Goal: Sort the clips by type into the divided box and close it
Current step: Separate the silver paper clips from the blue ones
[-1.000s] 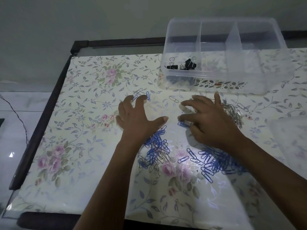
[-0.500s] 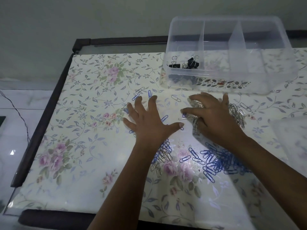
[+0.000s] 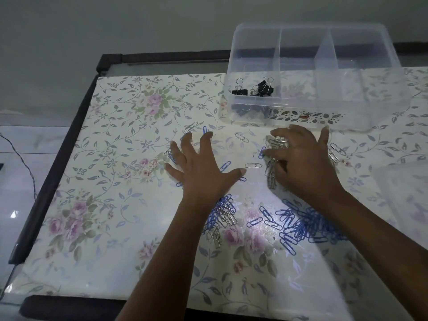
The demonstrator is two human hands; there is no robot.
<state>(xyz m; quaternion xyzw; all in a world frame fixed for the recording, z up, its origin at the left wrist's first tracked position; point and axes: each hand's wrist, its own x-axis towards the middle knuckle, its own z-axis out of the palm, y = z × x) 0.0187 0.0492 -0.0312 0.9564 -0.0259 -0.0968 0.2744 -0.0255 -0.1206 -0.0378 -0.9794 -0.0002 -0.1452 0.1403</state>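
A clear divided box (image 3: 347, 107) stands at the back right, with black binder clips (image 3: 254, 89) in its left compartment. My left hand (image 3: 203, 167) lies spread flat on the table, over scattered blue and silver paper clips. My right hand (image 3: 303, 163) rests with curved fingers on a heap of silver paper clips (image 3: 272, 172). A pile of blue paper clips (image 3: 298, 223) lies near my right forearm. A mixed blue and silver pile (image 3: 222, 216) lies beside my left wrist.
A floral cloth (image 3: 115, 181) covers the table, which has a dark frame (image 3: 58, 163). A clear plastic lid (image 3: 407, 193) lies at the right edge. A thin cable (image 3: 20, 158) hangs over the floor at the left.
My left hand has slid right and slightly forward, its fingers spreading wider. My right hand has gathered silver clips under its fingers.
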